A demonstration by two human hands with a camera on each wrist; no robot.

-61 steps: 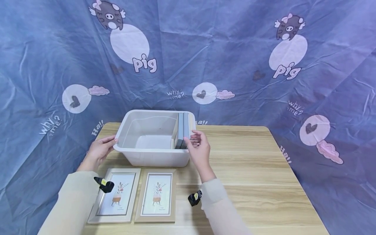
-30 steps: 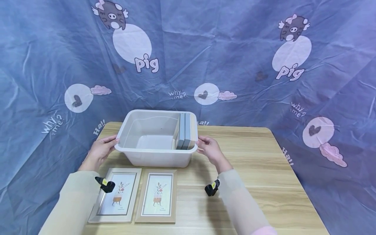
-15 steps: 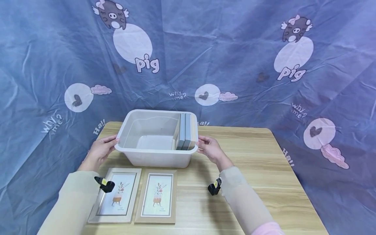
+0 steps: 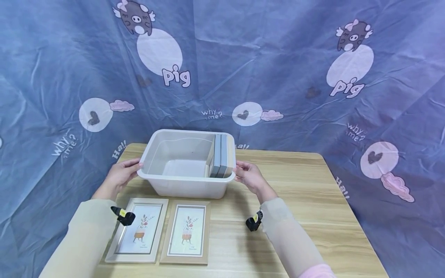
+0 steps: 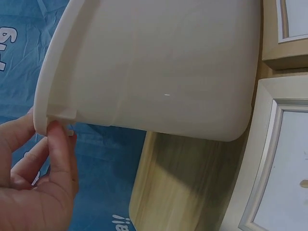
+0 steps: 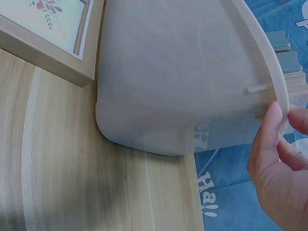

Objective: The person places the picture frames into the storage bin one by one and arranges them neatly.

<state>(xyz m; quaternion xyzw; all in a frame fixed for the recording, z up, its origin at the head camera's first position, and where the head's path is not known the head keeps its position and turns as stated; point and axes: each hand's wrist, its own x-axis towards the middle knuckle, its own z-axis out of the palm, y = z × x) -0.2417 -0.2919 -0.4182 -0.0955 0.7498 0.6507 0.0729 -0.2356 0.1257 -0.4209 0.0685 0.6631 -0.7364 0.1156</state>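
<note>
Pinching bin (image 4: 191, 188) with left hand (image 4: 119, 175) and right hand (image 4: 251, 177), apparently steadying it; next, perhaps release for 2 near frames (image 4: 186, 231)

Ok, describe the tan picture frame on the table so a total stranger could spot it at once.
On the wooden table, find the large white bin toward the back. On the wearer's side of it, the tan picture frame lies flat, face up, just right of the cream frame. Of the two, it is the one with the darker, tan border.
</note>
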